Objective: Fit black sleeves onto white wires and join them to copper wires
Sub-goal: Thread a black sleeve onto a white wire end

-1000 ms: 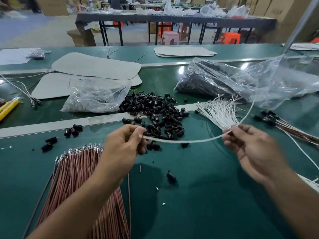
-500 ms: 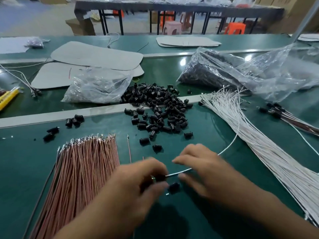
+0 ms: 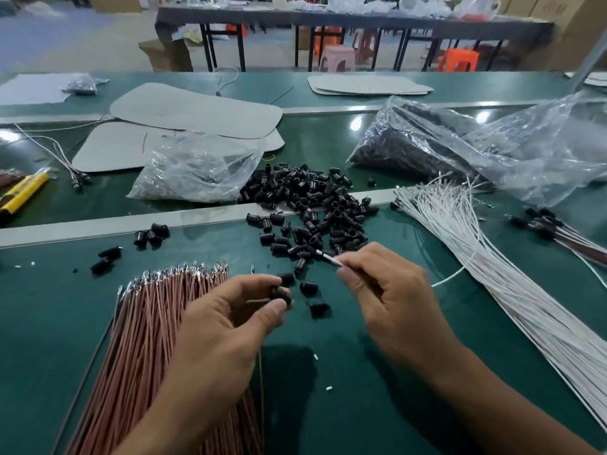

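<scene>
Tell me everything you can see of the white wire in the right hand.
The white wire is thin, white-coated and looks flexible. The right hand pinches it near one end; a short stub sticks out up-left toward the sleeve pile, with no sleeve on it. The rest emerges behind the hand and curves right toward the white bundle. Tip blurred.
</scene>
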Demonstrator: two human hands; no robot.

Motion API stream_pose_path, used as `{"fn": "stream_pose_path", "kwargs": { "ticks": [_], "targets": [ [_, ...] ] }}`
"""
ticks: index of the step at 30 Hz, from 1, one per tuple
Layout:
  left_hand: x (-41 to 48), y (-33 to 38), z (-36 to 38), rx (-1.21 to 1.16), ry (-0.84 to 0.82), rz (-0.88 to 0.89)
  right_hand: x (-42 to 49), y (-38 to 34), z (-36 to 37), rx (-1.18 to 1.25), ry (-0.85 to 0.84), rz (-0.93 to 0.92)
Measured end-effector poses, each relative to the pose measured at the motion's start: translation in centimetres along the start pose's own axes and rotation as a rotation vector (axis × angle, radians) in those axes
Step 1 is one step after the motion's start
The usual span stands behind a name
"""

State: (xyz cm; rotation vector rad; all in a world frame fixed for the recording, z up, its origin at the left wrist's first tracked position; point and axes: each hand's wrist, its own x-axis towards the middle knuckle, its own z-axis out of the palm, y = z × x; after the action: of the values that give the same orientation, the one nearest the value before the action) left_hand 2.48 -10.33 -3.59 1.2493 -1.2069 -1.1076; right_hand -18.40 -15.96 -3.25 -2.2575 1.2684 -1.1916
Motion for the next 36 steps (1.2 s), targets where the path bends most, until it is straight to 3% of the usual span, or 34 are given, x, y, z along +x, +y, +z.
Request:
{"fn": "stream_pose_path", "kwargs": {
  "ticks": [4,8,27,36],
  "targets": [
    [-0.2,0.1,0.0,-0.213,0.024,0.016,-1.9,-0.8,0.2,0.096,-0.053,-0.107],
    [-0.2,0.1,0.4,-0.279,0.011,0.025,-2.2,-0.6,0.8,0.091,-0.09,-0.126],
    [-0.4,-0.4,1.1,-0.178,0.035,0.077,-2.4,-0.2,0.9,0.118,-0.084,-0.121],
    [-0.8,-0.6,1.7,-0.097,-0.048,0.141,-2.3,-0.6,0.8,0.144,-0.146,-0.136]
  ]
}}
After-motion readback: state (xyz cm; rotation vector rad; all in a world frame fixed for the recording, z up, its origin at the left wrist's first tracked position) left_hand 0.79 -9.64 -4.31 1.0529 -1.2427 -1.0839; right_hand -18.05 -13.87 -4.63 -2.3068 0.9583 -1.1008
